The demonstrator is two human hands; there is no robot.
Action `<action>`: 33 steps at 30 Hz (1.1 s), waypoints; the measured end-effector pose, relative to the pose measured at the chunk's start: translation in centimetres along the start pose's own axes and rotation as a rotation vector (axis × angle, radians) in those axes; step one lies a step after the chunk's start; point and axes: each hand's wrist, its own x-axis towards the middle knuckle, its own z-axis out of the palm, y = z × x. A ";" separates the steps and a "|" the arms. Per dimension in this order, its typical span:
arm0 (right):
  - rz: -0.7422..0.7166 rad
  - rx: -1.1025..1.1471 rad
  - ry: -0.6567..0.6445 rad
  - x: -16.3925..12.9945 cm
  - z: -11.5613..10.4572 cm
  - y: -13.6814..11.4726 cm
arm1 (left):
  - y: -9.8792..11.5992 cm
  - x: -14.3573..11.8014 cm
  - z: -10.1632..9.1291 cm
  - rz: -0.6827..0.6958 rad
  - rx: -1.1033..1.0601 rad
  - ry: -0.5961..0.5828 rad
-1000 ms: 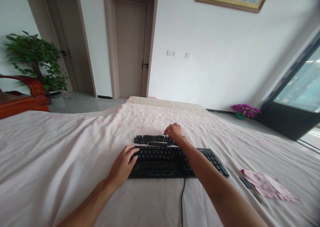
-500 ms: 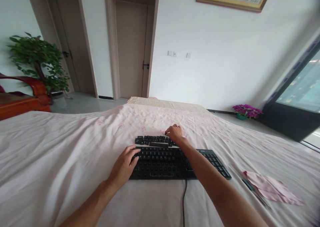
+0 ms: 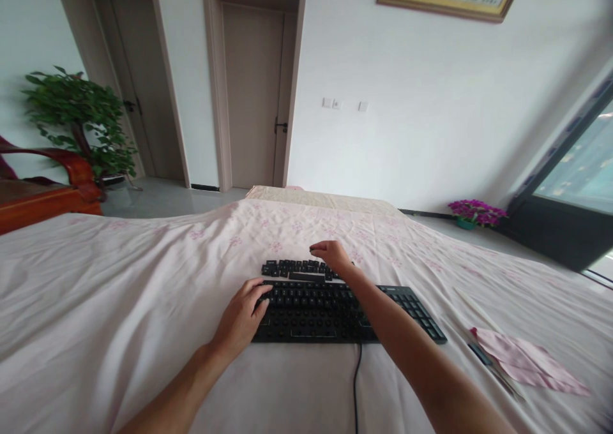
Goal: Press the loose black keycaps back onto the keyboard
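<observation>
A black keyboard (image 3: 335, 313) lies on a pale pink flowered cloth (image 3: 119, 306), its cable (image 3: 357, 383) running toward me. Behind it lies a row of loose black keycaps (image 3: 292, 269). My left hand (image 3: 239, 319) rests on the keyboard's left end, fingers curled onto the keys. My right hand (image 3: 330, 254) hovers just over the right end of the keycap row, fingertips drawn together and pointing left. Anything between those fingertips is too small to make out.
A folded pink cloth (image 3: 527, 360) and a thin dark tool (image 3: 481, 354) lie to the right of the keyboard. Beyond the table are a door (image 3: 251, 96), a potted plant (image 3: 79, 118), a red wooden chair (image 3: 43, 191) and purple flowers (image 3: 476, 214) by a window.
My right hand has lifted slightly off the keycap row and its fingertips have shifted left. My left hand stays on the keyboard. The view has drifted a little.
</observation>
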 end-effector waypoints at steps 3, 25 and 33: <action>0.030 0.576 -0.061 -3.0 0.4 -2.3 | 0.0 0.0 0.0 0.012 -0.014 0.001; 0.044 1.690 -0.398 -15.6 4.3 -9.2 | -0.5 -0.1 0.0 0.055 0.009 0.008; 0.021 1.737 -0.451 -16.4 4.4 -10.0 | -0.2 0.1 0.0 0.043 0.027 0.008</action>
